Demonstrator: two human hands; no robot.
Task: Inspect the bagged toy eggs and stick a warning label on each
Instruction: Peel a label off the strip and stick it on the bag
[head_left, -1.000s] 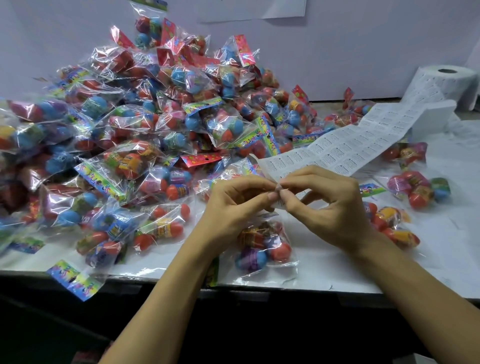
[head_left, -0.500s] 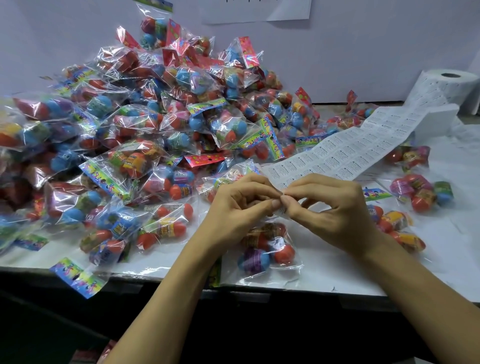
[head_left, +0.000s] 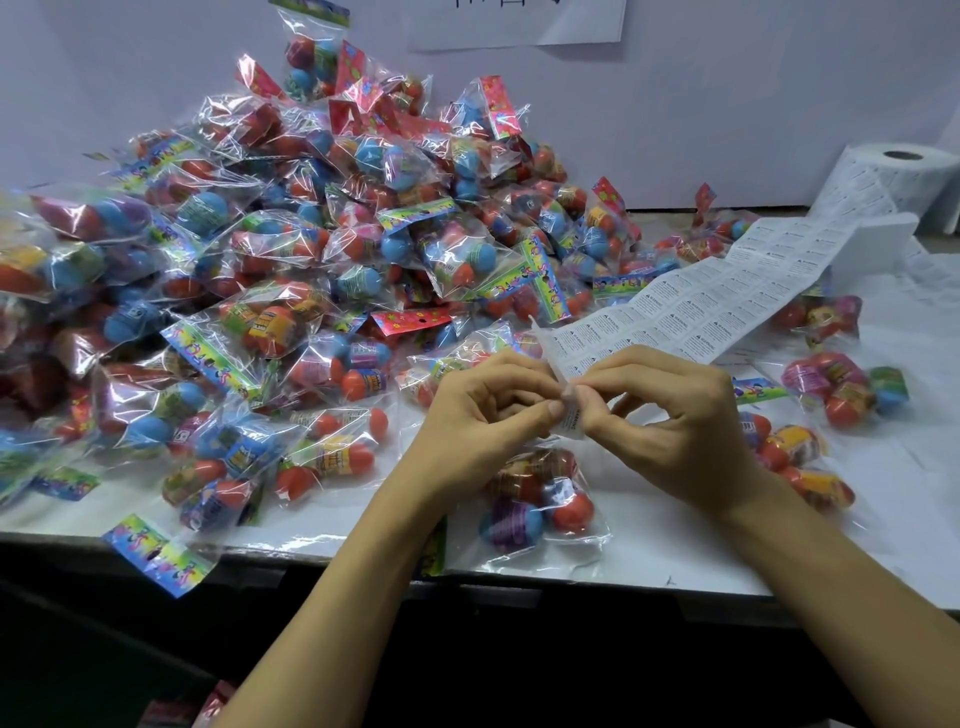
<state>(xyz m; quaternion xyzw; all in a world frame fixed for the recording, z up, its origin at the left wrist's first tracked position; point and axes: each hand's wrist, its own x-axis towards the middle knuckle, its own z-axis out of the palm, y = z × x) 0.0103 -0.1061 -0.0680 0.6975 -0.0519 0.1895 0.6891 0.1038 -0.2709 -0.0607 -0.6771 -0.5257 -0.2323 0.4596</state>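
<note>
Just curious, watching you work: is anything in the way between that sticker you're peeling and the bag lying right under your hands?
Nothing visible. The label is pinched between the left hand and right hand, directly above the bag of eggs lying on the table. Only open air shows between them.

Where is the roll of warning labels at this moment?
The label roll stands at the far right of the head view, against the wall; its strip runs down-left to both hands, right of the bag pile.

Glossy plastic bags (head_left: 291, 270) (matt paper labels (head_left: 727, 306))
</note>
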